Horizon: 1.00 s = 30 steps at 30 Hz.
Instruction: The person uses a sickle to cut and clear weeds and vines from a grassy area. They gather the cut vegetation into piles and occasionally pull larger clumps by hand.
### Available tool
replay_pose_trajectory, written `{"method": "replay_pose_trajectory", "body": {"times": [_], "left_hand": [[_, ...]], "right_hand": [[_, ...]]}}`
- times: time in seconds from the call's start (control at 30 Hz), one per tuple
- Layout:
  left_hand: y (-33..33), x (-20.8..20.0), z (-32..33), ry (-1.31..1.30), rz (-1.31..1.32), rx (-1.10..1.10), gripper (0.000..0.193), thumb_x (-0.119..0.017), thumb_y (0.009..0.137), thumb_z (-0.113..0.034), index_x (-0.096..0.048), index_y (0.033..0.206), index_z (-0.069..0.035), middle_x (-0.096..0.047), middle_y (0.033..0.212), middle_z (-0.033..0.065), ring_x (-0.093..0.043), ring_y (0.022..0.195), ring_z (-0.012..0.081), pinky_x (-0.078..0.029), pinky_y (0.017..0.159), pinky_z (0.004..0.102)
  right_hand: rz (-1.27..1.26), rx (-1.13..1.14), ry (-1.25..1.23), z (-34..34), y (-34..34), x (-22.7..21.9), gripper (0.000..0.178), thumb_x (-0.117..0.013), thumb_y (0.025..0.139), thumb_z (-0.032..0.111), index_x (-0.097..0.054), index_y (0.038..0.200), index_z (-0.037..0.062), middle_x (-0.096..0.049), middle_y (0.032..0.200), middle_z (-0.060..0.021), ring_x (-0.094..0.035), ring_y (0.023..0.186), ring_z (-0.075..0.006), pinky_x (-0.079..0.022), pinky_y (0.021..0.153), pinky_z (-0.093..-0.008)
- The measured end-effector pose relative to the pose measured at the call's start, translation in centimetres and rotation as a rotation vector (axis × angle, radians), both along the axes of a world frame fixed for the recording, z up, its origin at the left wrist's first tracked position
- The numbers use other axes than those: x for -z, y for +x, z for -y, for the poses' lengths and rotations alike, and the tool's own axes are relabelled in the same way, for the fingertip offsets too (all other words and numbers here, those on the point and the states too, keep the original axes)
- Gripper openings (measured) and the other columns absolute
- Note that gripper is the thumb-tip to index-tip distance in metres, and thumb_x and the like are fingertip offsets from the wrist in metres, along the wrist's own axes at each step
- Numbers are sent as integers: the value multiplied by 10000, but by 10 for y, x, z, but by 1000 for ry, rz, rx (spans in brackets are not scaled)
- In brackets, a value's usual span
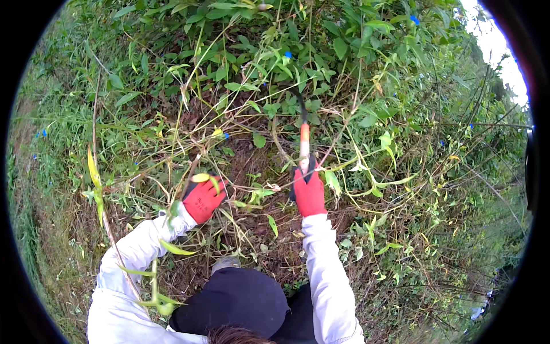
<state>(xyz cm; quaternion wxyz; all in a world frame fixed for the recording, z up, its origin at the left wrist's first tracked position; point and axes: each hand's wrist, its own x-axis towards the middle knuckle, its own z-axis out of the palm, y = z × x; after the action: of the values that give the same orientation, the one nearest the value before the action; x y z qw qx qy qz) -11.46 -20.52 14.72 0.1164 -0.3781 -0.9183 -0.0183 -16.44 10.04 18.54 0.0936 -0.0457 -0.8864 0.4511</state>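
Note:
In my right hand [309, 190], gloved in red and black, is a sickle. The sickle [304, 137] points away from me, its pale handle banded in orange. Its dark curved blade reaches into the leaves, which hide part of it. To the left, my left hand [205, 199], in a matching glove, is closed among thin plant stems [192, 169] and appears to grip them; leaves partly cover its fingers. Between the two hands lie brown soil [245, 166] and cut-looking, dry stalks.
Dense green weeds [252, 51] with small blue flowers [287, 54] rise ahead. A long dry stem [96, 123] crosses close on the left, over my left sleeve. My bent knee [240, 301] is low in the middle. Tangled stalks [395, 206] spread on the right.

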Motion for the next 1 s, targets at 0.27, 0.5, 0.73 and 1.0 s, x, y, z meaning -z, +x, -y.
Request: {"method": "replay_pose_trajectory", "body": {"times": [0.27,0.5,0.73,1.0], "left_hand": [[-52,-22,-35,181,-96,183,399,-608,691,-55,-569,1078,34,-444,1425,229,-442,1308,394,-348,1102,516],[-117,-34,-52,104,-128,107,819,-541,673,27,-386,1455,-156,-245,1563,163,-273,1437,320,-211,1181,476],[-178,-10,-63,-1,-266,139,642,-494,779,-68,-421,1415,-119,-301,1543,155,-293,1432,305,-194,1198,465],[-209,37,-51,-38,-199,-133,415,-491,845,-84,-566,1253,-58,-459,1415,171,-400,1346,337,-355,1109,442]], "right_hand": [[262,-302,324,-3,6,4,721,-610,877,385,-350,1431,3,-663,982,-270,-648,911,-414,-513,798,-470],[280,-185,305,-2,57,32,788,-644,857,395,-295,1463,33,-669,903,-256,-649,853,-420,-505,763,-485],[280,-128,162,8,73,53,776,-628,876,385,-271,1478,49,-676,927,-247,-647,845,-418,-501,762,-487],[268,-130,141,22,90,33,743,-622,890,336,-274,1477,42,-676,966,-234,-657,816,-414,-515,717,-462]]}}
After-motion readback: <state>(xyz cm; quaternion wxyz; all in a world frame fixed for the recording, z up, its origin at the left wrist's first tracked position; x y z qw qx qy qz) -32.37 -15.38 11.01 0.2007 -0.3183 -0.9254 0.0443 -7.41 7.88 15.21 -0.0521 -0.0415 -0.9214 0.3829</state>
